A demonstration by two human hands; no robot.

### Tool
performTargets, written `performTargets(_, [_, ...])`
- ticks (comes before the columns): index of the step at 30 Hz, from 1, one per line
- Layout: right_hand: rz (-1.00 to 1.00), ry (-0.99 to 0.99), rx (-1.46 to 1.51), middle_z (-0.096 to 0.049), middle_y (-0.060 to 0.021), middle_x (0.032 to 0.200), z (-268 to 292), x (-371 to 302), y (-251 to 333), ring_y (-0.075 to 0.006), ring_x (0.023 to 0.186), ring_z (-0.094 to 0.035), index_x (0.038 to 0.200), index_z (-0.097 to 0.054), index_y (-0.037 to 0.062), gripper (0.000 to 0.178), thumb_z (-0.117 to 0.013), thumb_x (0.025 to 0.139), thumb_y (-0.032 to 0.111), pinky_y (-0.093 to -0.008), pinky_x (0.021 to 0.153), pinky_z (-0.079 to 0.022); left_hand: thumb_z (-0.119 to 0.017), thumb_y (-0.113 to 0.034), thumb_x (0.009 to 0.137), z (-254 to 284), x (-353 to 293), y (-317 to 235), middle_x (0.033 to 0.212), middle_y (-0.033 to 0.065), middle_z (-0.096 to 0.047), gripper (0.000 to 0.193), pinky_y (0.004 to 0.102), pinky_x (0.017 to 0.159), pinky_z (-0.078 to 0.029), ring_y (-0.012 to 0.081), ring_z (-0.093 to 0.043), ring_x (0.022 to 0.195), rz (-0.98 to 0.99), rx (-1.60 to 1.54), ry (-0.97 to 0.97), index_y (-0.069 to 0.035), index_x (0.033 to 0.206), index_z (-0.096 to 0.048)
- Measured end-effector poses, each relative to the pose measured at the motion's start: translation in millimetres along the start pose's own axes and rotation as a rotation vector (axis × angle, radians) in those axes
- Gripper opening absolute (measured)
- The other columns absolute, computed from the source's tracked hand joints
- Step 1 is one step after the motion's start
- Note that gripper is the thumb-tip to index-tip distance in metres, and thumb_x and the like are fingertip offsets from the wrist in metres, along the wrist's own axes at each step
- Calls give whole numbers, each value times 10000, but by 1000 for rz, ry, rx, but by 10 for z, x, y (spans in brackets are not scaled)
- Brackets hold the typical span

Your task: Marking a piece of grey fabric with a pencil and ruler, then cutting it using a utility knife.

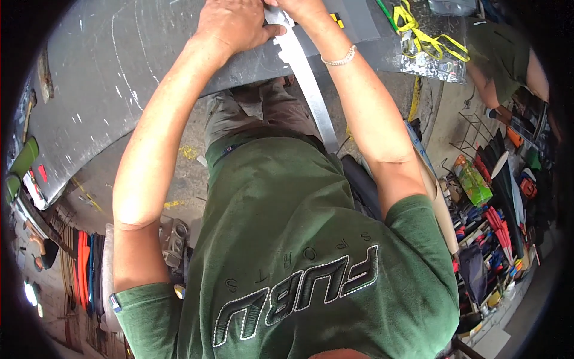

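Head view: over dark tabletop [78, 125], left hand [230, 25] with thumb at silver strip [308, 90], grip not determinable; strip between hands, overhanging table edge; right hand [302, 7], closure also undetermined (cropped by upper border). Apparent step: positioning strip. Next requirement, by judgement: steadying overhanging end.

From the wearer's head, one wide fisheye looked steeply down, close over the green shirt [287, 197], with the left hand [230, 25] and right hand [302, 7] at the upper edge.
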State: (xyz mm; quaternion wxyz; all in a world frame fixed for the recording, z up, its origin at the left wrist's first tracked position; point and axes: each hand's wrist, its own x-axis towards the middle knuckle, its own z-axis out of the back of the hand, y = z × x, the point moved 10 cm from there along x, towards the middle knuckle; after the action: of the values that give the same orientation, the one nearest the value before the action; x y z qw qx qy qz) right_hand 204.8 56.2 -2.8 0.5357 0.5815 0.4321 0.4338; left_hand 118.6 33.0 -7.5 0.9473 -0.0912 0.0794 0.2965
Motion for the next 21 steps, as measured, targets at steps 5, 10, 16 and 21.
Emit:
performTargets(5, [-12, -126, -133, -657, -31, 897, 165, 90, 529, -115, 761, -600, 1323, -614, 3, 407, -588, 1055, 309, -269, 694, -489, -697, -485, 876, 394, -141, 18, 1589, 319, -342, 946, 496, 1251, -252, 436, -312, 1507, -228, -480, -373, 117, 1518, -351])
performTargets(10, [250, -294, -766, -646, -52, 1024, 814, -660, 1916, -139, 975, -581, 1118, -702, 12, 342, -693, 984, 327, -312, 839, -490, -705, -673, 829, 182, 142, 71, 1613, 337, -284, 1129, 490, 1242, -261, 454, -250, 1527, 44, -12, -75, 161, 1494, -336])
performTargets(16, [-171, -787, -84, -638, -31, 914, 1957, -2244, 1907, -102, 739, -607, 1046, -653, 33, 275, -748, 947, 271, -257, 579, -483, -649, -747, 829, -95, 32, 125, 1623, 355, -231, 1232, 523, 1254, -201, 451, -194, 1545, 10, -47, -43, 185, 1526, -245])
performTargets(21, [849, -1057, 710, -667, -164, 1113, 2635, -4238, 2115, -179, 902, -702, 1225, -586, -41, 311, -679, 977, 121, -273, 747, -632, -511, -806, 881, -112, -49, 81, 1619, 343, -242, 1221, 527, 1222, -251, 447, -208, 1537, -18, 72, -26, 182, 1538, -220])
